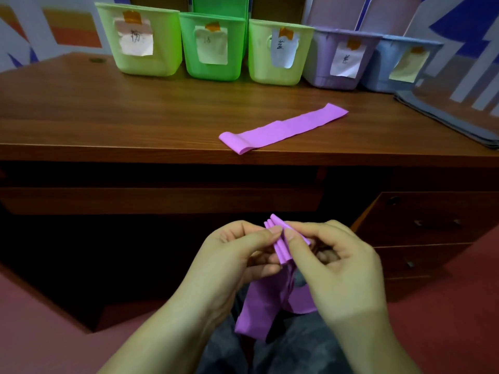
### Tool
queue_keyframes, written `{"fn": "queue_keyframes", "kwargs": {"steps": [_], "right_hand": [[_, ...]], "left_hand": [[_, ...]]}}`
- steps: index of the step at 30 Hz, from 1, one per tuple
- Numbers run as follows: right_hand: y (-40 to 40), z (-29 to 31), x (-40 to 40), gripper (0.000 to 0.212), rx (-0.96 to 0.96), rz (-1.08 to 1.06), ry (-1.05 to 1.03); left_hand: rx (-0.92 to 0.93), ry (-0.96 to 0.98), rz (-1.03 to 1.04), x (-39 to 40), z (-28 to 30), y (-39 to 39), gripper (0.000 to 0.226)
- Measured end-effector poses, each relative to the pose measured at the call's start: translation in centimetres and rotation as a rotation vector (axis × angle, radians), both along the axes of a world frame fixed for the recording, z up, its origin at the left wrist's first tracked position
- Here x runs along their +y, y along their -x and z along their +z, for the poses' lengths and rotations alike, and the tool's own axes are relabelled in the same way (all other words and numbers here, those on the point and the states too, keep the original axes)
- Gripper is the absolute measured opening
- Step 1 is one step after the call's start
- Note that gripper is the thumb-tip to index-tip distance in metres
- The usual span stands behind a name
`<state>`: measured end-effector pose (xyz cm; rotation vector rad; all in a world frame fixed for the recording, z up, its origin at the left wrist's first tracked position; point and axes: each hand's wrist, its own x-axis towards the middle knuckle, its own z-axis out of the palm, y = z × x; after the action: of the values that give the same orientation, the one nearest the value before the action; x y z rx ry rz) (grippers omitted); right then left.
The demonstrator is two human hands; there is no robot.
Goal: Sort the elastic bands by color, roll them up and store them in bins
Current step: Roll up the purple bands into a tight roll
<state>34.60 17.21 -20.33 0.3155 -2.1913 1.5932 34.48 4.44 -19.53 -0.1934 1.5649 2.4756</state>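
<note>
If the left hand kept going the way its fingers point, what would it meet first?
Its fingers point rightward, so the left hand would probably meet the right hand first, just past the purple band both pinch. Depth between them is unclear.

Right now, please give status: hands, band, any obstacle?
Left hand and right hand both pinch purple band, partly rolled, over lap. Second purple band flat on desk. Purple bin unobstructed.

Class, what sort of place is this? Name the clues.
Probably an office or a workroom: a wooden desk with drawers, and a row of labelled plastic bins along its back.
</note>
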Motion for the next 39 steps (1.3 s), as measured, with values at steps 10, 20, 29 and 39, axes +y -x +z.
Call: {"fn": "queue_keyframes", "kwargs": {"steps": [10,20,29,39], "right_hand": [[0.5,0.2,0.0,0.015,-0.002,-0.020,0.019],[0.2,0.3,0.1,0.019,-0.041,0.001,0.067],[0.1,0.6,0.2,0.014,-0.102,0.099,0.087],[0.0,1.7,0.6,0.025,-0.051,0.216,-0.080]], "left_hand": [[0.016,0.009,0.010,0.1,0.3,0.5,0.017],[0.013,0.008,0.019,0.2,0.6,0.3,0.016],[0.010,0.014,0.028,0.1,0.9,0.2,0.012],[-0.018,-0.034,0.090,-0.2,1.5,0.1,0.022]]}}
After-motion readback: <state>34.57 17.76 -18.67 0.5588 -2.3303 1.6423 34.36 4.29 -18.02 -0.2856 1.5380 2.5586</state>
